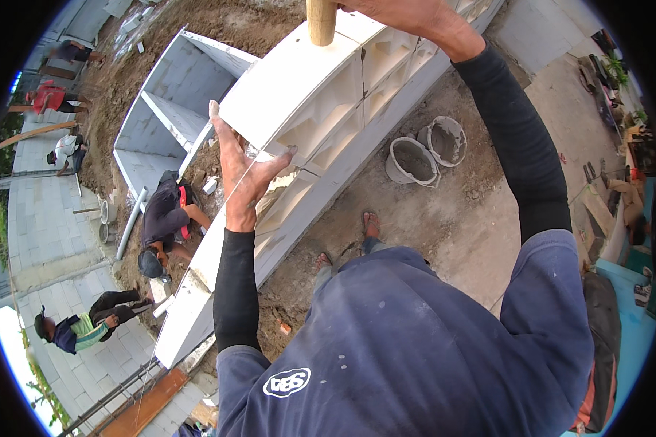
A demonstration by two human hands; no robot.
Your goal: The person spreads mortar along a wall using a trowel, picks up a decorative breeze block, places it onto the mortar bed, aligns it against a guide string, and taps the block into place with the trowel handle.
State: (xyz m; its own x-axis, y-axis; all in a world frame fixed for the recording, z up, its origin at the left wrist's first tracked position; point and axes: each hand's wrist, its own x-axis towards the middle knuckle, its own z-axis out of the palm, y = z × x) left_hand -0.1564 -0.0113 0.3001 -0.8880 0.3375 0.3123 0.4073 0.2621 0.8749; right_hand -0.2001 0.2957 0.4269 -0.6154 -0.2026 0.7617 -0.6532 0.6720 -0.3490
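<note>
Your left hand (245,175) is spread, grip apart, at the left end of a white, smooth-topped block with a recessed face (288,87), set along the long pale wall (328,192). Your right hand (410,16) is beside a tan cylindrical wooden tool (321,23); you cannot tell its grip. Two round mortar buckets (396,170) stand on the ground nearby.
</note>
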